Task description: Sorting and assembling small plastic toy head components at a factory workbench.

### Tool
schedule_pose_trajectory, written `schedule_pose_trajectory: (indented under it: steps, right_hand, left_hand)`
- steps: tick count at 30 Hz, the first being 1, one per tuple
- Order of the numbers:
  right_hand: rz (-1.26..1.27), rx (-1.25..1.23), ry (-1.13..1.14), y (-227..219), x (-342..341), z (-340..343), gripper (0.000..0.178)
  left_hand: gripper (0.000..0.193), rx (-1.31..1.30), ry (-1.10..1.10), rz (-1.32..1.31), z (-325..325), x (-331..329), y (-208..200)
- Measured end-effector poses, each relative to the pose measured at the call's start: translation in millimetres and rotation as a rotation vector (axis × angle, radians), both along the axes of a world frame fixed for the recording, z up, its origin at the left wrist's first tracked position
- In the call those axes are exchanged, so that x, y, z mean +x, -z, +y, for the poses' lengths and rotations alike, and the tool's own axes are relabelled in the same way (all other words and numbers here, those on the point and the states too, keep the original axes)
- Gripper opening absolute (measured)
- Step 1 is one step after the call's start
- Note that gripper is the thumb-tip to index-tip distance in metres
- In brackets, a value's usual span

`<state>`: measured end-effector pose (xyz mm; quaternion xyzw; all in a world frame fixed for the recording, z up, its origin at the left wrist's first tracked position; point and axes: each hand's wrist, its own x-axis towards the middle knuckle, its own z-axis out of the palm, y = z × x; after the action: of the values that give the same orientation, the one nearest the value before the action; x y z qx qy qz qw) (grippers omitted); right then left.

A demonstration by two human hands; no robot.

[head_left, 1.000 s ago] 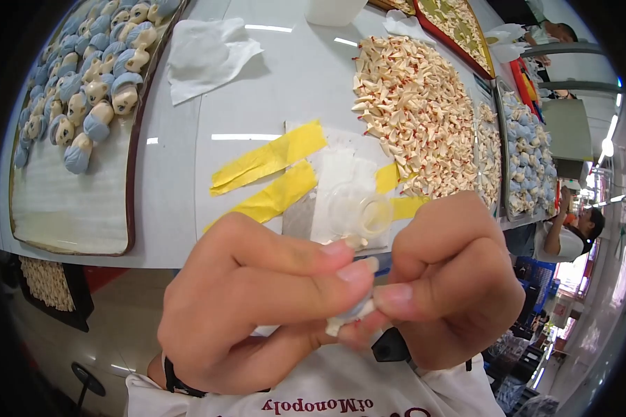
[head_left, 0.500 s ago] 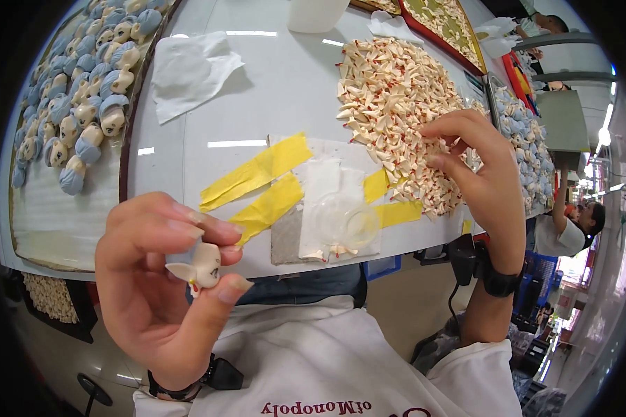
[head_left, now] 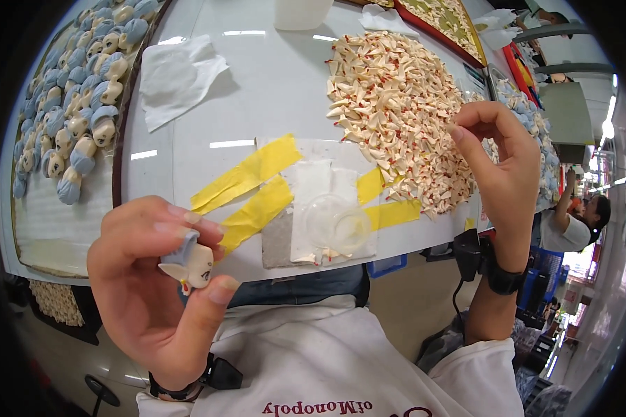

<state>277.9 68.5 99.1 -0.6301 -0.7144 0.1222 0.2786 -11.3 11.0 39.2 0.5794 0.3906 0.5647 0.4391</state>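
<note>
at far left, a tray of small cream doll heads with blue hair sits by a crumpled white tissue. the left hand is closed on one small cream-and-blue doll head, pinched between thumb and fingertips above the table edge. it looks light, hard and smooth, likely best held by its sides. yellow tape strips hold a clear round dish on the white table. the right hand hovers over the heap of tiny cream pieces with red tips, fingertips pinched; whether they hold one, i cannot tell.
</note>
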Motion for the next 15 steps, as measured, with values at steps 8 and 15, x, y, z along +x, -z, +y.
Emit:
schedule_pose_trajectory:
  steps: [8,15]
  right_hand:
    - [0.277,-0.063,0.036,-3.7,1.4,-4.4,0.008]
    - [0.434,-0.109,0.065,-3.7,9.5,-4.4,0.011]
  left_hand:
    - [0.037,-0.03,-0.003,0.011,-2.9,-0.7,-4.5]
    - [0.036,-0.031,0.0,0.016,-3.0,-1.8,-2.9]
